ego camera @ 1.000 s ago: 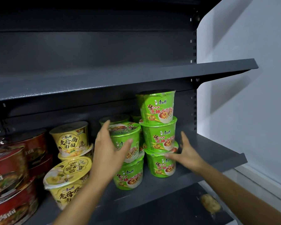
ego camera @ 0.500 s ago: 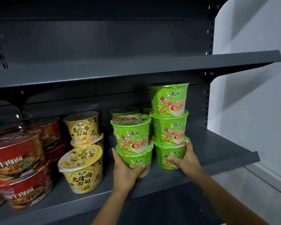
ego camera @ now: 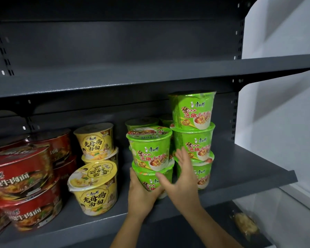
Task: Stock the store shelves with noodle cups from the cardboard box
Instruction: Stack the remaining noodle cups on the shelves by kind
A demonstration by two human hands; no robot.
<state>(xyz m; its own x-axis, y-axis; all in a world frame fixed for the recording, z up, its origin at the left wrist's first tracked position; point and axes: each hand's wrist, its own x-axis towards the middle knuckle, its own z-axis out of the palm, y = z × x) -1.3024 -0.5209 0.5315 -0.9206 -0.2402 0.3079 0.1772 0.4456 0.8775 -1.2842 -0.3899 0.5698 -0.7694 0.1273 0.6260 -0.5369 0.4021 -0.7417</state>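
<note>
Two hands of mine are working at the front green stack on the dark metal shelf (ego camera: 249,178). My left hand (ego camera: 141,192) is cupping the bottom green noodle cup (ego camera: 151,178) from its left and lower side, fingers curled loosely around the wall. My right hand (ego camera: 181,179) is lying flat against the same cup's right side, fingers spread and pointing up, thumb crossing the cup's front; it is pressing rather than gripping. A second green cup (ego camera: 149,147) is sitting on top of the one I am holding. Just to the right, touching the back of my right hand, a three-high green stack (ego camera: 193,133) is standing upright. More green cups are showing behind, partly hidden. To the left, yellow cups (ego camera: 95,187) are standing near the shelf's front and behind, the front one's lid tilting toward me. Red bowls (ego camera: 23,178) are piling up at the far left. The upper shelf (ego camera: 115,81) is bare where I can see it.
</note>
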